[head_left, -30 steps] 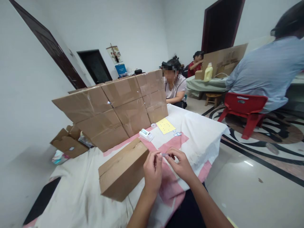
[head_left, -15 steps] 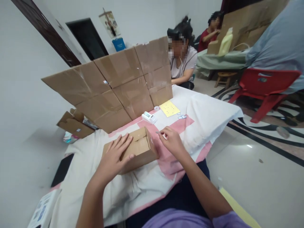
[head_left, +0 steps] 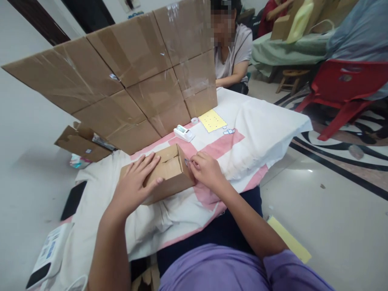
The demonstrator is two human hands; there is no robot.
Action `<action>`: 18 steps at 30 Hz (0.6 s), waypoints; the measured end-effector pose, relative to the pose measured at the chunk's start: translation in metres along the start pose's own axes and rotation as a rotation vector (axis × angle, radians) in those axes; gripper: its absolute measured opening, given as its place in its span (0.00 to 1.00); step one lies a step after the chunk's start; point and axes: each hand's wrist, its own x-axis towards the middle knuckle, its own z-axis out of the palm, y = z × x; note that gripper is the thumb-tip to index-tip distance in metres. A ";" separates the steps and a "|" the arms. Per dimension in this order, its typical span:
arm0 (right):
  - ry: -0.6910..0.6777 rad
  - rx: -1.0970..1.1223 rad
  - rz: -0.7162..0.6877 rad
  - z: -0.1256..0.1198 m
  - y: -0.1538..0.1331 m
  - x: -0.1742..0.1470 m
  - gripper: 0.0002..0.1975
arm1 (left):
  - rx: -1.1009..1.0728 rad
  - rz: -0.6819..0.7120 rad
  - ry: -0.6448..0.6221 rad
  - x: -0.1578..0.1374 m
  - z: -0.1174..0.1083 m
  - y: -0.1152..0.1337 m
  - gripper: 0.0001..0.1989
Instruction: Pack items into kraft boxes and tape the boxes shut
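Observation:
A small closed cardboard box [head_left: 169, 167] lies on the cloth-covered table in front of me. My left hand [head_left: 135, 178] rests flat on its top, fingers spread. At the box's right end, my right hand [head_left: 203, 167] is closed in a pinch, fingertips close to or touching that side. A small bluish-grey patch [head_left: 186, 162] shows there beside the fingertips. What the fingers hold is too small to make out. Behind the box sits a white device [head_left: 184, 133] with a greenish item on top.
A tall taped cardboard panel [head_left: 133, 85] stands along the table's far side. Near it lie a tape roll [head_left: 194, 120] and a dotted yellow sheet [head_left: 213, 121]. An open cardboard box [head_left: 81, 141] stands at the left. A person [head_left: 233, 60] sits beyond the panel; a red chair [head_left: 348, 85] is at right.
My right hand has brought its pinched fingers left against the box's right end. My left hand stays flat on the box. The view has tilted downward.

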 end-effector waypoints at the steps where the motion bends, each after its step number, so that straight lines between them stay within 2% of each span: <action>1: -0.008 -0.006 -0.004 0.000 -0.001 0.000 0.07 | -0.001 0.006 0.006 0.000 0.000 0.000 0.35; 6: -0.015 -0.045 -0.075 -0.003 -0.006 0.000 0.09 | -0.023 0.014 0.006 0.000 -0.002 0.001 0.35; 9: -0.048 0.044 -0.099 -0.008 -0.006 -0.003 0.09 | -0.047 0.023 -0.002 0.001 -0.002 -0.001 0.36; 12: -0.034 0.244 -0.008 -0.008 -0.006 -0.008 0.11 | -0.053 0.032 0.010 0.002 0.000 -0.002 0.36; 16: -0.003 0.512 0.138 0.000 -0.005 -0.014 0.20 | -0.050 0.038 0.021 0.003 0.002 -0.004 0.37; 18: -0.012 0.622 0.185 0.005 -0.003 -0.016 0.19 | -0.043 0.051 0.030 0.003 0.003 -0.006 0.37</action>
